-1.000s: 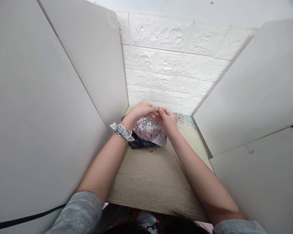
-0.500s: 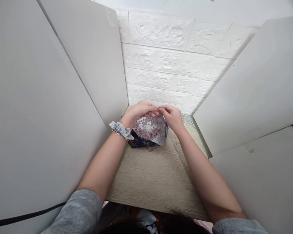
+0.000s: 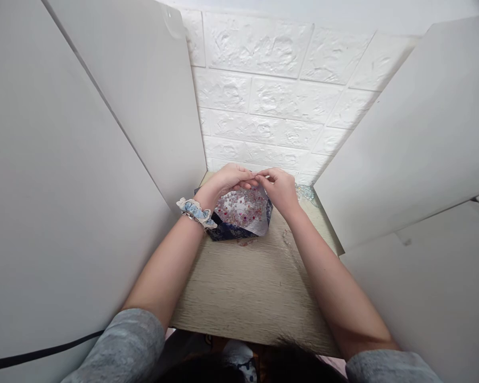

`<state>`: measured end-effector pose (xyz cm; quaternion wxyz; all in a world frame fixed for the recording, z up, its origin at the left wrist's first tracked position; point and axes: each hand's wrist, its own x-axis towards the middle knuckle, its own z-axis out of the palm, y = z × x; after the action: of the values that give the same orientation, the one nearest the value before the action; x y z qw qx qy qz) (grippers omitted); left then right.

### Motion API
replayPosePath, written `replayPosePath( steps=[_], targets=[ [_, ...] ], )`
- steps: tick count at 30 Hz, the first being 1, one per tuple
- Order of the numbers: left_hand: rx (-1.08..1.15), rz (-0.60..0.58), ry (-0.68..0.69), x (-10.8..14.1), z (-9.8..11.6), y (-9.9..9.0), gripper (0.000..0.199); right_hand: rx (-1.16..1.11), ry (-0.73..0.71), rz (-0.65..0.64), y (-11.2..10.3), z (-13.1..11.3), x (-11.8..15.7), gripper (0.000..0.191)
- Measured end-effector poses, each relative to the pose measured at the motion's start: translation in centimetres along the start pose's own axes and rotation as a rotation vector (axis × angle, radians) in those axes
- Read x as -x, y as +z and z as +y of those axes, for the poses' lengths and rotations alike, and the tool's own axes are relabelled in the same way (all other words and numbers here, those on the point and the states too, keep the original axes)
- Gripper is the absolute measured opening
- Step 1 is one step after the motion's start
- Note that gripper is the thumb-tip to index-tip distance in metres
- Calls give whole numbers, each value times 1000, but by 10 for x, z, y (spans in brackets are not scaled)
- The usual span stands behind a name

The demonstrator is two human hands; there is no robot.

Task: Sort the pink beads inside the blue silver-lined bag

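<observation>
A dark blue patterned box (image 3: pixel 233 233) with a silvery lining holds many small pink, red and clear beads (image 3: pixel 243 206). Above its far side, my left hand (image 3: pixel 234 178) is held with thumb and forefinger pinched together. My right hand (image 3: pixel 277 186) meets it there, its fingertips also pinched and touching the left ones. Whatever lies between the fingertips is too small to make out. On my left wrist sit a light blue frilly scrunchie (image 3: pixel 195 211) and a chain bracelet. A thin beaded strand (image 3: pixel 288 242) lies on the table under my right forearm.
The narrow wooden tabletop (image 3: pixel 243 292) stands between white panels at left (image 3: pixel 135 96) and right (image 3: pixel 403 133). Behind it rises a white brick-patterned wall (image 3: pixel 259 101). A small pile of pale blue beaded strands (image 3: pixel 305 194) lies at the back right corner.
The view has shifted slightly, so everything sits a little further left and up. My hands stay together over the box with their fingertips pinched.
</observation>
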<state>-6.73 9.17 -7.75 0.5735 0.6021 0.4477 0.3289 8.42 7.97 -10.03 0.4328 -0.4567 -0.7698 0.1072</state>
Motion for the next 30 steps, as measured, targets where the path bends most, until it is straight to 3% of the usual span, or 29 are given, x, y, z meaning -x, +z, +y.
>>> replayPosePath(
  steps=[7, 11, 20, 23, 27, 30],
  targets=[
    [-41, -19, -8, -2, -3, -2, 21, 180, -25, -80, -4, -4, -2, 14],
    [-48, -73, 0, 3, -1, -1, 23, 141, -90, -140, -9, -2, -4, 11],
    [-58, -105, 38, 13, 14, 10, 31, 79, -96, -115, -26, -15, -7, 10],
    [-74, -106, 76, 14, 16, 11, 29, -115, 7, -129, -32, -22, -6, 9],
    [-128, -178, 75, 18, 18, 7, 28, -554, 167, -146, -40, -35, -7, 16],
    [-266, -241, 40, 20, 18, 3, 25, -761, 192, -50, -54, -45, -8, 17]
  ],
)
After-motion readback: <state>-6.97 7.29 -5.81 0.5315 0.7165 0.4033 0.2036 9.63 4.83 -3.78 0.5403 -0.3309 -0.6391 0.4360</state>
